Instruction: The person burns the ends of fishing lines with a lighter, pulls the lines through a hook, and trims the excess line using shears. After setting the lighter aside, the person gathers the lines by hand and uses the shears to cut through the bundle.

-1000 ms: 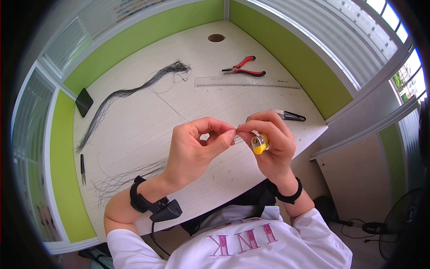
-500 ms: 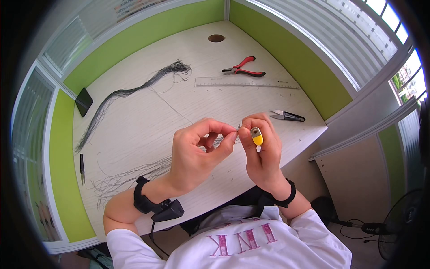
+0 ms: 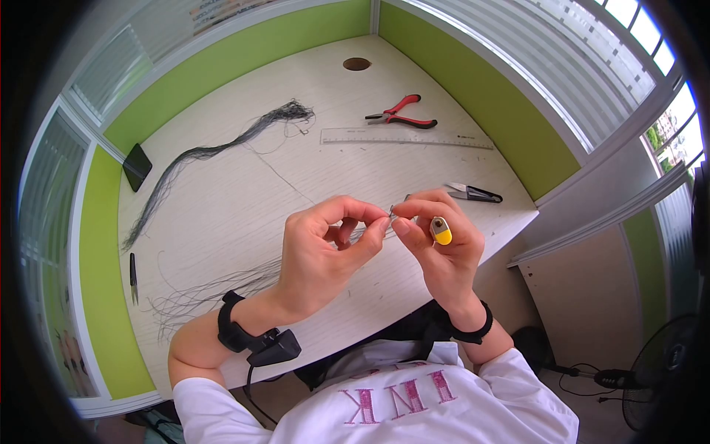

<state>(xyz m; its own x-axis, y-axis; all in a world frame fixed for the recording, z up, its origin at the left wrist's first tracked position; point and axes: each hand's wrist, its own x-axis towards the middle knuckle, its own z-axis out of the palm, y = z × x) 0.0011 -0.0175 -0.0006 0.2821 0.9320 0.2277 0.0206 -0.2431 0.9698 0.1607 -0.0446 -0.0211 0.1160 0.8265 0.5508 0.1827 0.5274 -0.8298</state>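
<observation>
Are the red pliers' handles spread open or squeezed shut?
Spread open: the red pliers lie with a wide gap between their two handles.

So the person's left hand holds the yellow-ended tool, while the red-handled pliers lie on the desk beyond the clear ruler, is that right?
Not quite: the head view shows the yellow-ended tool in the right hand, not the left hand. The red-handled pliers do lie on the desk beyond the clear ruler.
</observation>
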